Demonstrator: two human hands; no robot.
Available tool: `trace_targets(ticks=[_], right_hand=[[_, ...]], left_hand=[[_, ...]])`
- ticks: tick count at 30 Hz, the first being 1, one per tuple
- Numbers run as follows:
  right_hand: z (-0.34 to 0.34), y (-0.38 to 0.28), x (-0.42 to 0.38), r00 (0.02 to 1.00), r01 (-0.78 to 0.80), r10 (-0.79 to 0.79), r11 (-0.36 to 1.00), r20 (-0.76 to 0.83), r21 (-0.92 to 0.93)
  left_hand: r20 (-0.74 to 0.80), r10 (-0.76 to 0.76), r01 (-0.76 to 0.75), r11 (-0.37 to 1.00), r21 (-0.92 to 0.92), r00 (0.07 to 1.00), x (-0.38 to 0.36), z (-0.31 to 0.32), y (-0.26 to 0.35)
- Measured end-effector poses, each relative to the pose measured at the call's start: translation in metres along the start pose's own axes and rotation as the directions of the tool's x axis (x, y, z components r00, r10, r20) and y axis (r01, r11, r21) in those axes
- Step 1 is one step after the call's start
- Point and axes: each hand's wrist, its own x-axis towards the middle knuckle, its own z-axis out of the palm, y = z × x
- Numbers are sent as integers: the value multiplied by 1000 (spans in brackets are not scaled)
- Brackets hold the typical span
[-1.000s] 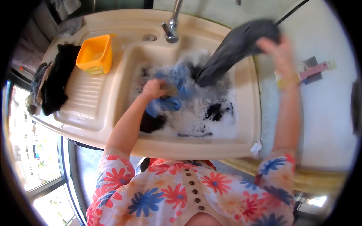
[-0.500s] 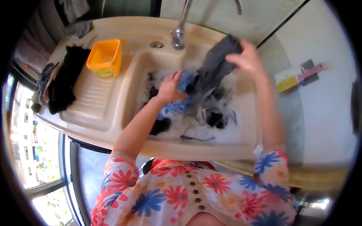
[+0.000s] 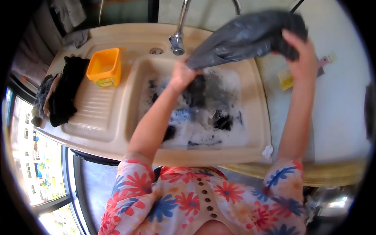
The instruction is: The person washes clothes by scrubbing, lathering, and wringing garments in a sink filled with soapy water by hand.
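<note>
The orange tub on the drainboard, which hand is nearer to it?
Left. The left hand grips the grey cloth over the basin, beside the orange tub; the right hand is far across.

Sunlit window (image 3: 37, 164) at left, pale wall (image 3: 344, 98) at right.

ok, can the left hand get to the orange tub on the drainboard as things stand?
Probably not straight away. The left hand is shut on the grey garment, held up over the sink. The orange tub stands uncovered to its left, with nothing between.
</note>
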Motion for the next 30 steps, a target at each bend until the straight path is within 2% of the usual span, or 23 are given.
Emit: trace_targets(ticks=[1,2,4,5,6,7,8,9,11,13,14,17,18,20,21,22,23,24,25,26,27,28,30], right_hand=[[-20,26,-13,987,-107,112,993,-119,43],[-37,64,-27,913,-286,335,933,-233,221],[-63,168,-65,814,-495,557,814,-164,305],[-51,205,-90,688,-600,705,687,-175,409],[-49,259,-113,639,-632,765,579,-76,516],[-39,287,-130,597,-703,802,500,37,506],[-26,301,-141,544,-766,826,417,147,488],[-19,304,-143,642,-746,759,586,109,318],[-6,305,-138,808,-578,581,814,93,-63],[18,249,-115,939,-222,261,958,224,-184],[30,222,-106,949,-25,94,974,302,-223],[65,197,-96,876,-114,204,968,436,-224],[74,200,-96,914,-120,173,980,367,-161],[86,206,-97,968,-121,126,992,215,-34],[86,205,-96,961,-227,217,973,170,44],[86,204,-92,942,-323,307,938,134,125],[86,204,-88,912,-411,398,888,104,208],[82,216,-85,905,-420,409,815,117,399],[78,211,-82,891,-442,441,784,110,435],[75,202,-78,876,-461,472,752,104,472],[73,197,-74,860,-476,501,717,98,509],[73,200,-69,883,-412,468,737,35,536],[66,220,-56,868,-397,496,689,5,606]], left_hand=[[-27,-56,53,992,-113,998,-3,-16,16],[-19,-96,94,989,-113,995,-4,-30,29],[-9,-178,177,983,-39,984,-3,-42,53],[0,-136,136,987,86,991,-4,-39,59],[16,-96,90,974,210,995,-4,-27,62],[41,-61,44,943,329,997,-5,-15,62],[65,46,-65,938,339,997,-2,-6,45],[106,93,-131,881,454,990,-6,4,52],[181,-35,-48,898,437,983,-10,16,65],[248,-38,-41,950,308,968,-5,22,65],[282,-37,-33,970,239,959,-4,26,65],[282,-160,176,984,-33,946,-1,42,72],[291,-156,236,935,-265,944,2,48,74],[295,-201,298,894,-334,934,5,59,84],[297,-222,326,870,-370,929,6,61,86],[330,-187,301,891,-339,925,13,61,78],[342,-153,287,876,-388,927,19,58,77],[353,-118,274,858,-435,928,24,53,77],[363,-81,261,837,-481,928,27,47,77],[374,-17,162,918,-362,927,30,35,71],[436,-46,208,921,-331,899,25,26,52],[497,-77,252,922,-296,864,15,20,24],[593,-151,359,899,-251,791,-9,19,10]])
